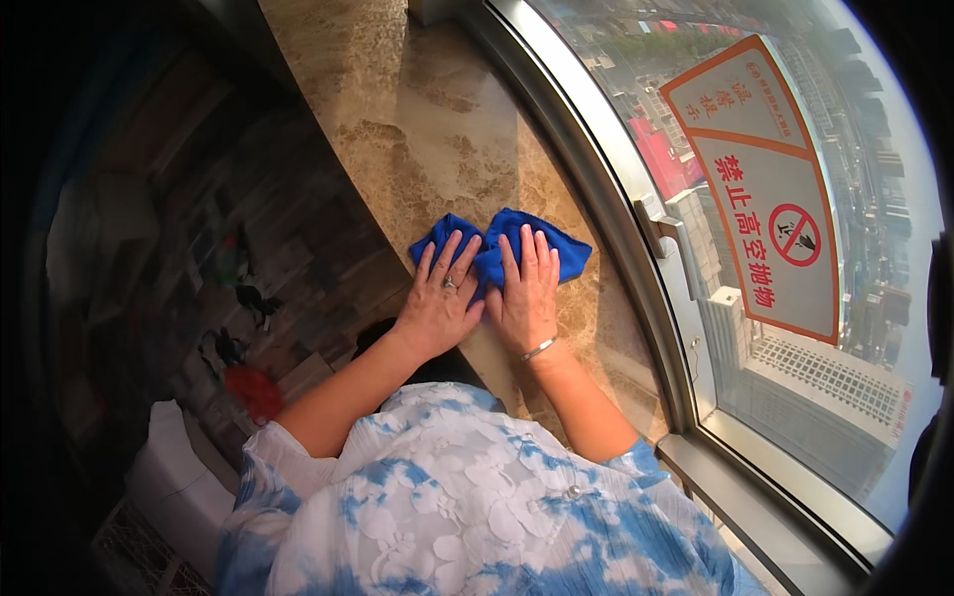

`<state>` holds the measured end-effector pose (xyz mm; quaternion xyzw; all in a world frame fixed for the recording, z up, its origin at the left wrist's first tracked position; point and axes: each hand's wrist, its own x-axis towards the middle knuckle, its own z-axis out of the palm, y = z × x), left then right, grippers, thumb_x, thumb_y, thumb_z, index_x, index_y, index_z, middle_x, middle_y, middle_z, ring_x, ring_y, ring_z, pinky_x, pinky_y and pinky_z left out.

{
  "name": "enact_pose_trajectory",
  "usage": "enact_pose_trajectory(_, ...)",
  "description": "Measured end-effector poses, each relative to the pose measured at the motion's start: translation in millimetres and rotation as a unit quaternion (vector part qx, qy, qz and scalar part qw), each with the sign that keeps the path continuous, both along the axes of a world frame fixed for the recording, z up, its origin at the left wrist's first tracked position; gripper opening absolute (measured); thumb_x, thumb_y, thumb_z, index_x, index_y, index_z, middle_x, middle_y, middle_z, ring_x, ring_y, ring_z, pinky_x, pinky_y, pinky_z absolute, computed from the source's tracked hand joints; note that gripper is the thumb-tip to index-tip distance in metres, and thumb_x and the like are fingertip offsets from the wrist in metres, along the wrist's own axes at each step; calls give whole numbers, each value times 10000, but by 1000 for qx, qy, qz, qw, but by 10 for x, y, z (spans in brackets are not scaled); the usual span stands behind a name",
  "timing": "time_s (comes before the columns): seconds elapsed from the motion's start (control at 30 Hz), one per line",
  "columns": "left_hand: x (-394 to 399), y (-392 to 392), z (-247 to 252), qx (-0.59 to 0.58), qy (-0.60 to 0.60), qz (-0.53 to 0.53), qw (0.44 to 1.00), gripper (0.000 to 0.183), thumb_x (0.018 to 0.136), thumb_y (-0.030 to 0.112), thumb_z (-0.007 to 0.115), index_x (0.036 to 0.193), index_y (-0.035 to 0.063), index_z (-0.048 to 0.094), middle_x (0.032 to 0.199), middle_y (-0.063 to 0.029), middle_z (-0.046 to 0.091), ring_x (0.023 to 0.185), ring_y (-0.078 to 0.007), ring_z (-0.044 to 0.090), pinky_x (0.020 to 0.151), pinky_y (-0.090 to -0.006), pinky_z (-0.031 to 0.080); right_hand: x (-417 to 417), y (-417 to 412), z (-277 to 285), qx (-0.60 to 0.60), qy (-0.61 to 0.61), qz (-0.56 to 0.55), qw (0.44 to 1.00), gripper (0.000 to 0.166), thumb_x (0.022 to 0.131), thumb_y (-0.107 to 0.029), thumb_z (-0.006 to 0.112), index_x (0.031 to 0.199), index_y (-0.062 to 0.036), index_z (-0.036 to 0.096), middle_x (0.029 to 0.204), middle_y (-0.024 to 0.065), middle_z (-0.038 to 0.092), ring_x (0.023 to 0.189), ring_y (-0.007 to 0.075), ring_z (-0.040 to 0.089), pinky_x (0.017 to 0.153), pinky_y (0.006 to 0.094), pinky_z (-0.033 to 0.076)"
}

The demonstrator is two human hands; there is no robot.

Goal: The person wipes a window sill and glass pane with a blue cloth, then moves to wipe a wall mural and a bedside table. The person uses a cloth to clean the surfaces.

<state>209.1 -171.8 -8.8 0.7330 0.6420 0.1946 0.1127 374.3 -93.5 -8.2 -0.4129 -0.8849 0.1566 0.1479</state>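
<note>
A blue cloth [569,252] lies bunched on a brown marbled stone windowsill [432,141]. My left hand [438,309] holds down its left part, fingers spread, with a ring on one finger. On the right part, my right hand [526,298] lies palm down, a metal bracelet [538,349] at its wrist. The two thumbs come close together near the middle of the cloth. Both palms hide some of the fabric beneath them.
Along the right runs a metal window frame [596,175] with a handle [662,232]. A warning sticker [768,201] bearing writing is on the glass. At lower left, a white piece of furniture [175,465] and a red object [253,393] stand near the dark floor [305,276].
</note>
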Motion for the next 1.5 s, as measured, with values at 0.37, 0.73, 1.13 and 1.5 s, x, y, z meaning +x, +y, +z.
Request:
enact_pose_trajectory(0.37,-589,687,-96,32,37,17,999,580,926,361,644,1396,32,553,1674,-115,254,1562,-359,164,1242,-572,169,-639,628,-36,46,2,-36,998,666,876,-226,616,1505,-58,474,1610,264,305,1487,470,268,1215,599,197)
enact_pose_trajectory(0.73,-1016,522,-50,-10,6,-107,994,592,918,415,658,1362,29,593,1671,-152,257,1568,-364,162,1251,-548,159,-754,305,73,-23,-69,-41,997,730,871,-276,629,1545,-78,429,1642,263,257,1524,464,201,1218,620,165)
enact_pose_trajectory(1.13,-1968,1687,-66,-44,67,9,997,661,978,384,586,1522,44,425,1690,-120,228,1580,-325,125,1269,-526,118,-2055,1625,-50,35,-19,-65,997,653,904,-278,580,1522,-103,461,1613,250,329,1501,443,271,1240,563,172)
enact_pose_trajectory(1.5,-1878,943,-37,8,-16,-38,999,644,906,366,678,1424,14,534,1651,-165,306,1555,-366,208,1244,-552,176,-1811,914,47,-14,-61,-35,997,715,868,-286,604,1534,-77,446,1631,267,285,1527,459,213,1240,590,127)
